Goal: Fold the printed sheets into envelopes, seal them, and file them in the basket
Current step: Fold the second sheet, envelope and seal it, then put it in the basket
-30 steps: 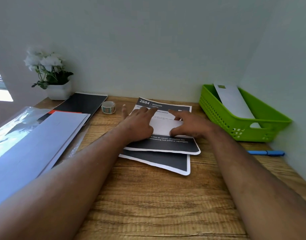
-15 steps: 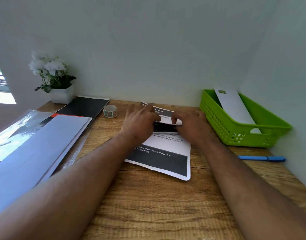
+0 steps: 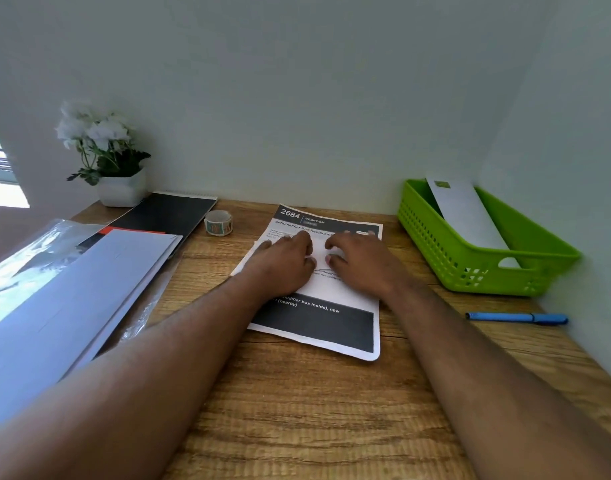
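**Sheet flat on desk, both hands on upper half — fold not yet set**

Printed sheet flat on the wooden desk, slightly askew, header "2684" at far edge, black band at near edge. Left hand and right hand palm-down side by side on upper middle of sheet, fingertips nearly meeting. Fingers of both loosely spread and pressed flat on paper; clamped on nothing, no edge pinched or lifted as far as visible.

Green basket at right against wall, one white folded envelope already leaning inside. Tape roll just beyond sheet's far-left corner. Blue pen near right, apart from sheet. Stack of papers at left, well apart.

Judgement on step: squaring and smoothing before first fold. Notes for doing it well:
- Square sheet to desk edge first; skew would carry into every crease.
- Bring near edge up, match side edges before pressing.
- Hold one hand as anchor at centre, run other outward along crease.
- Keep folded width narrow enough for basket, as with envelope there.
- Tape within reach for sealing; no need to move it.

Risk: crease off-parallel if both hands slide together.
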Demonstrator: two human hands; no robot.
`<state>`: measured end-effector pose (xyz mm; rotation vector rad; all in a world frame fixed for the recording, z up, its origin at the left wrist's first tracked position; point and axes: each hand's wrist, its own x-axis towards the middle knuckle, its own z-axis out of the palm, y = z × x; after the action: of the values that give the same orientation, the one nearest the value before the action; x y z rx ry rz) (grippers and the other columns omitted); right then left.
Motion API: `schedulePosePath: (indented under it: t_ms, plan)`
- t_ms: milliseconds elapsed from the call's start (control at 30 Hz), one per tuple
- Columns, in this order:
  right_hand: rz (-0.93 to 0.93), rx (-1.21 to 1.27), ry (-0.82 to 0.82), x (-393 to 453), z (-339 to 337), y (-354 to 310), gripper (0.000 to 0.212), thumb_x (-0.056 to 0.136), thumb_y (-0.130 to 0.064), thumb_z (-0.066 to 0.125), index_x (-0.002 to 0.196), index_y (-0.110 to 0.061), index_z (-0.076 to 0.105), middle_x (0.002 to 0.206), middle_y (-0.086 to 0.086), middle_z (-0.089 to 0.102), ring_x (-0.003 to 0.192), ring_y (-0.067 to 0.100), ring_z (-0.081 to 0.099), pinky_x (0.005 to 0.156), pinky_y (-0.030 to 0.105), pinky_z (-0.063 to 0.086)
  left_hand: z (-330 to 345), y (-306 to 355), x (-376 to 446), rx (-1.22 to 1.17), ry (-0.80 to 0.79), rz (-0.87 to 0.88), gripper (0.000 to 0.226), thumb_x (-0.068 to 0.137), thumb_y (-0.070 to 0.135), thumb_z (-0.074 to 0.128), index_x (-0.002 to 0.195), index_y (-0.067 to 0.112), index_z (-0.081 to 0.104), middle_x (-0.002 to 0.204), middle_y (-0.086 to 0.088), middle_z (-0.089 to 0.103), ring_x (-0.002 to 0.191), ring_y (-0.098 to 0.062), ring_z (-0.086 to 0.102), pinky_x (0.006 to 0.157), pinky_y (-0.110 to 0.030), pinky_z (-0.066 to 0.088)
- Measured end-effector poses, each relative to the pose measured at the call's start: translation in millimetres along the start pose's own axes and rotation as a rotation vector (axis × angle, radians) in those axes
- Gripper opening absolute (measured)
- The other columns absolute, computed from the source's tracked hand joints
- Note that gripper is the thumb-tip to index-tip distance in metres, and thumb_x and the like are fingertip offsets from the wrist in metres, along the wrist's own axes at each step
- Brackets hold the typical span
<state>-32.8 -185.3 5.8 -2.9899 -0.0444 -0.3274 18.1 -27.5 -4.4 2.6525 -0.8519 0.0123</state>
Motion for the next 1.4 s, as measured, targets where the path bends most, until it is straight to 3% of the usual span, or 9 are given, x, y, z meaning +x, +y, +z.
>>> schedulePosePath:
  t_ms: [167, 433, 667, 900, 1000, 1067, 1233, 1333, 1400]
  plan:
    - [-0.013, 0.131, -0.099, 6.0, 14.0, -16.5, 0.041, 0.1, -0.018, 0.036, 0.14, -0.017, 0.042, 0.139, 0.011, 0.05, 0.124, 0.029, 0.048, 0.101, 0.035, 0.033, 11.1, -3.6, 9.3, 0.093, -0.075, 0.003, 0.054, 0.103, 0.039, 0.021, 0.151, 0.015, 0.023, 0.158, -0.006, 0.027, 0.147, -0.023, 0.021, 0.119, -0.046, 0.013]
    - [0.098, 0.12, -0.215, 11.8, 12.3, -15.5, 0.047, 0.104, -0.029, 0.03, 0.149, -0.017, 0.028, 0.154, 0.012, 0.033, 0.139, 0.029, 0.033, 0.116, 0.038, 0.022, 1.6, -4.0, 8.1, 0.178, -0.218, -0.118, 0.059, 0.104, 0.044, 0.015, 0.156, 0.021, 0.002, 0.164, -0.003, -0.004, 0.151, -0.019, -0.005, 0.117, -0.059, -0.004]
    - [0.289, -0.014, -0.209, -1.0, 2.9, 19.7, 0.051, 0.104, -0.039, 0.021, 0.152, -0.022, 0.021, 0.159, -0.002, 0.02, 0.146, 0.017, 0.02, 0.119, 0.049, 0.0, -13.6, -18.4, -5.1, 0.253, -0.259, -0.238, 0.058, 0.104, 0.039, 0.017, 0.156, 0.018, 0.001, 0.164, 0.0, -0.003, 0.151, -0.02, -0.004, 0.114, -0.063, -0.012]
    - [0.27, -0.159, -0.217, 0.5, 6.3, 20.7, 0.054, 0.104, -0.041, 0.016, 0.153, -0.02, 0.017, 0.16, -0.003, 0.015, 0.147, 0.015, 0.015, 0.116, 0.055, -0.008, -17.0, -34.9, -17.7, 0.264, -0.215, -0.296, 0.056, 0.102, 0.025, 0.019, 0.156, 0.016, 0.006, 0.164, -0.001, 0.002, 0.151, -0.021, -0.003, 0.11, -0.063, -0.019]
    - [0.162, -0.267, -0.126, 3.1, 6.2, 13.4, 0.055, 0.103, -0.041, 0.017, 0.153, -0.016, 0.017, 0.161, 0.0, 0.013, 0.148, 0.015, 0.01, 0.116, 0.055, -0.007, -18.5, -32.9, -16.8, 0.234, -0.226, -0.293, 0.056, 0.101, 0.023, 0.02, 0.155, 0.014, 0.007, 0.164, -0.003, 0.003, 0.151, -0.021, -0.004, 0.111, -0.063, -0.018]
    - [0.013, -0.114, -0.107, 3.4, 9.2, -8.0, 0.054, 0.104, -0.037, 0.023, 0.153, -0.015, 0.015, 0.161, 0.002, 0.011, 0.148, 0.016, 0.006, 0.118, 0.046, -0.002, -18.9, -32.6, -15.8, 0.233, -0.233, -0.289, 0.056, 0.101, 0.022, 0.02, 0.155, 0.012, 0.007, 0.164, -0.003, 0.002, 0.151, -0.021, -0.005, 0.112, -0.064, -0.016]
    - [-0.142, 0.102, -0.335, 4.1, 18.5, -42.2, 0.052, 0.104, -0.038, 0.026, 0.153, -0.024, 0.016, 0.161, -0.006, 0.006, 0.148, 0.012, 0.002, 0.118, 0.038, 0.001, -21.4, -36.6, -18.8, 0.17, -0.232, -0.255, 0.056, 0.102, 0.023, 0.021, 0.156, 0.015, 0.006, 0.164, -0.002, -0.001, 0.15, -0.02, -0.007, 0.111, -0.064, -0.016]
    - [-0.129, 0.111, -0.347, 4.4, 17.3, -32.1, 0.051, 0.104, -0.04, 0.024, 0.153, -0.028, 0.015, 0.161, -0.009, 0.004, 0.148, 0.011, 0.0, 0.118, 0.036, 0.0, -27.4, -37.5, -21.6, 0.166, -0.243, -0.275, 0.057, 0.1, 0.02, 0.025, 0.155, 0.015, 0.011, 0.164, -0.004, 0.005, 0.151, -0.023, -0.002, 0.115, -0.062, -0.01]
    - [-0.135, 0.105, -0.345, 5.2, 19.2, -30.5, 0.052, 0.103, -0.041, 0.024, 0.153, -0.029, 0.014, 0.161, -0.01, 0.004, 0.148, 0.011, 0.001, 0.118, 0.036, 0.0, -36.3, -37.7, -27.1, 0.153, -0.168, -0.294, 0.049, 0.097, 0.015, 0.035, 0.146, 0.012, 0.035, 0.156, -0.01, 0.033, 0.145, -0.029, 0.025, 0.118, -0.059, 0.011]
